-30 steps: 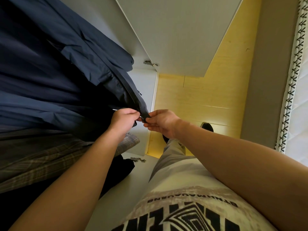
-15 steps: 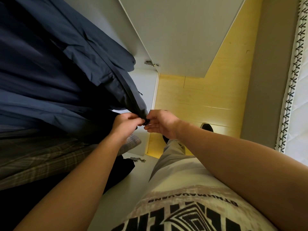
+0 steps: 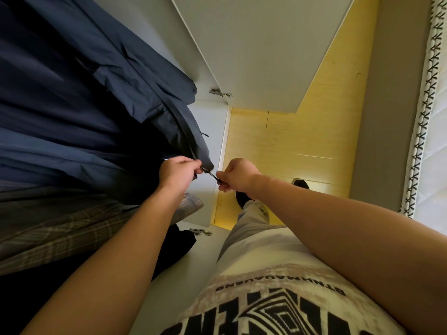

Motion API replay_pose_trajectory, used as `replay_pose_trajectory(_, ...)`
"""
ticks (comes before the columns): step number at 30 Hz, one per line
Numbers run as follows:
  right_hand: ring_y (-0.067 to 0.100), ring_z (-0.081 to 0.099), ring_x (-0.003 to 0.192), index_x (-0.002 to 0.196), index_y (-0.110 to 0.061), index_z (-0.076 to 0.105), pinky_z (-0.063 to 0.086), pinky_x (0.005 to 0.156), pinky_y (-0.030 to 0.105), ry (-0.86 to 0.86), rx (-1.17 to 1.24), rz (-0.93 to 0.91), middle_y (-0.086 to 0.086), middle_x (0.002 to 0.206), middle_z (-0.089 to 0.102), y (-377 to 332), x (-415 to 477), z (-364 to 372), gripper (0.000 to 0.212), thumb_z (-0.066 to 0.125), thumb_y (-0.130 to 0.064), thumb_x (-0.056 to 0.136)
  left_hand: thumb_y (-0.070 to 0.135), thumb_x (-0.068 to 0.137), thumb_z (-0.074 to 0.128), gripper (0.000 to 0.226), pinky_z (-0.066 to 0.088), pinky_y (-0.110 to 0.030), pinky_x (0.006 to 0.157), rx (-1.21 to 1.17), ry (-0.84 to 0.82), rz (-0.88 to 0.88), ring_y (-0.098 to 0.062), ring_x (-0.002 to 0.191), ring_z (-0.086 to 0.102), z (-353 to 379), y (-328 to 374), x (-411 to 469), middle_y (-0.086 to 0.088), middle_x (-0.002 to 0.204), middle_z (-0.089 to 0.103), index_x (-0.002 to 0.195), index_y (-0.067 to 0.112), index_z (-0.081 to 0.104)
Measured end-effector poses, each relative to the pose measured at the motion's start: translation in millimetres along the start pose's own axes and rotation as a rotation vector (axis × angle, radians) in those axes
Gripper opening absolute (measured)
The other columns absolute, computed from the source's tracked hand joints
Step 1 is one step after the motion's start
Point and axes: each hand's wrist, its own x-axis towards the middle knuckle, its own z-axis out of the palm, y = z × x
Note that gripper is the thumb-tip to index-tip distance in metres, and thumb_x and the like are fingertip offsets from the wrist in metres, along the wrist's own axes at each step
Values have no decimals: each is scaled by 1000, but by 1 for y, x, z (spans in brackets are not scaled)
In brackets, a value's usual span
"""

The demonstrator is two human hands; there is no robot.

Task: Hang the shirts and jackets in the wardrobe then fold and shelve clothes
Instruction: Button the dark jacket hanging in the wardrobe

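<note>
A: How was the light?
B: Bright and warm on the pale yellow wooden floor (image 3: 314,141); the dark navy fabric jacket (image 3: 72,105) sank into deep shadow on the left.
A: And sharpness?
B: Soft overall; wide-angle distortion bent the edges strongly.

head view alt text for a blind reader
Looking down, a person's left hand pinches the hem of a hanging navy jacket while the right hand pinches its zipper pull, beside an open white wardrobe door.
</note>
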Motion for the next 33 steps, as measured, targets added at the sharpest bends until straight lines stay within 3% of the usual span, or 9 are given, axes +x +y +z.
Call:
replay_pose_trajectory(2, 15, 67, 58, 80, -6, 56, 59, 60, 27, -6, 118, 47, 7, 73, 72, 5, -3, -1, 22, 64, -18, 97, 18, 88, 71, 22, 44, -9, 48, 36, 40, 34, 2, 47, 55, -10, 3, 8, 10, 56, 68, 66, 12, 69)
replay_pose_trajectory(4, 16, 69, 65, 88, -7, 58, 55, 58, 26, -39, 243, 57, 8, 81, 73, 6, -6, 3, 20, 65, -24, 96, 22, 87, 71, 22, 51, -18, 61, 114, -1, 50, -2, 54, 57, -18, 6, 14, 9, 60, 70, 67, 15, 71)
replay_pose_trajectory(11, 20, 65, 83, 127, -21, 46, 52, 64, 30, 156, 46, -6, 5, 105, 61, -20, -2, 14, 42, 48, -50, 97, 28, 92, 68, 22, 50, -24, 63, 260, -92, 115, -9, 61, 62, -9, 7, 13, 22, 59, 67, 70, 26, 68)
replay_pose_trajectory(13, 16, 62, 78, 124, -27, 52, 45, 57, 25, 205, -103, -143, 2, 110, 57, -18, -1, 12, 36, 56, -48, 94, 28, 93, 67, 17, 48, -22, 59, 262, -106, 124, -8, 61, 62, -8, 7, 12, 25, 60, 67, 77, 26, 69)
replay_pose_trajectory(18, 18, 61, 91, 102, -25, 63, 51, 68, 25, 251, -320, -360, 2, 109, 62, -14, 2, 11, 19, 66, -39, 90, 27, 93, 67, 7, 52, -21, 61, 222, -96, 121, -8, 66, 65, -5, 7, 12, 22, 63, 69, 89, 24, 70)
replay_pose_trajectory(22, 12, 57, 73, 86, -21, 61, 38, 52, 22, 257, -392, -299, 0, 95, 60, -18, 3, 9, 26, 64, -47, 90, 26, 93, 67, 13, 57, -28, 69, 181, -89, 102, -12, 73, 68, -3, 3, 14, 16, 65, 71, 80, 26, 70)
replay_pose_trajectory(26, 16, 55, 61, 78, -14, 59, 42, 51, 24, 169, -489, -186, 1, 70, 60, -21, 3, 7, 39, 57, -50, 94, 26, 92, 68, 7, 53, -23, 61, 154, -57, 97, -9, 71, 66, 1, 4, 15, 11, 75, 71, 89, 21, 72)
replay_pose_trajectory(29, 19, 56, 65, 84, -8, 66, 45, 59, 27, 107, -323, -104, 9, 79, 70, -19, 4, 7, 41, 58, -47, 94, 25, 92, 69, 9, 48, -19, 57, 128, -65, 85, -7, 69, 64, 3, 7, 17, 9, 78, 71, 84, 22, 71)
replay_pose_trajectory(33, 24, 68, 83, 87, -15, 64, 56, 76, 35, 113, -27, -42, 8, 85, 72, -20, 7, 6, 23, 69, -37, 90, 24, 92, 69, 13, 50, -21, 59, 116, -78, 74, -7, 69, 62, 4, 11, 19, 8, 79, 70, 78, 25, 69)
